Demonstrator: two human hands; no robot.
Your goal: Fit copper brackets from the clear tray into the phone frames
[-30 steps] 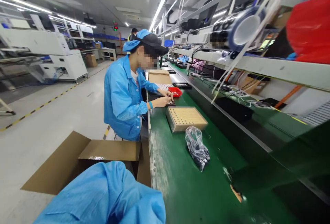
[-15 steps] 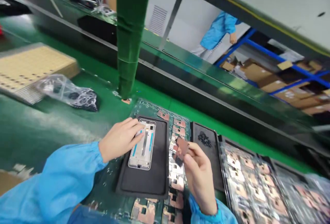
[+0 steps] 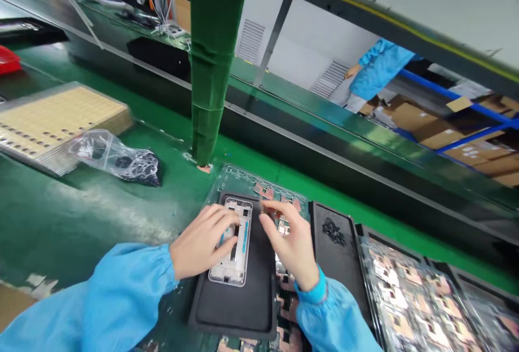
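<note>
A silver phone frame point(image 3: 240, 265) with blue strips lies on a black tray point(image 3: 227, 309). My left hand point(image 3: 206, 241) rests over the frame's left side, its fingers apart, hiding part of the middle. To the right of the frame, my right hand point(image 3: 290, 233) is raised above the tray's edge. Its thumb and forefinger pinch a thin copper-coloured plate point(image 3: 261, 205), seen nearly edge-on. More copper-coloured plates point(image 3: 288, 306) lie in a column beside the tray, partly behind my right hand.
A second black tray point(image 3: 336, 254) holds small black parts point(image 3: 333, 231). Farther right, clear trays point(image 3: 409, 292) carry several copper-coloured plates. A plastic bag point(image 3: 117, 157) lies by a stack of yellowish sheets point(image 3: 65, 117) at left. A green post point(image 3: 211, 71) rises behind; a person in blue point(image 3: 377, 71) stands beyond.
My right hand has moved left and up towards the phone frame, turning the copper-coloured plate edge-on. My left hand stays at the frame. The view has shifted slightly; the person behind has moved right.
</note>
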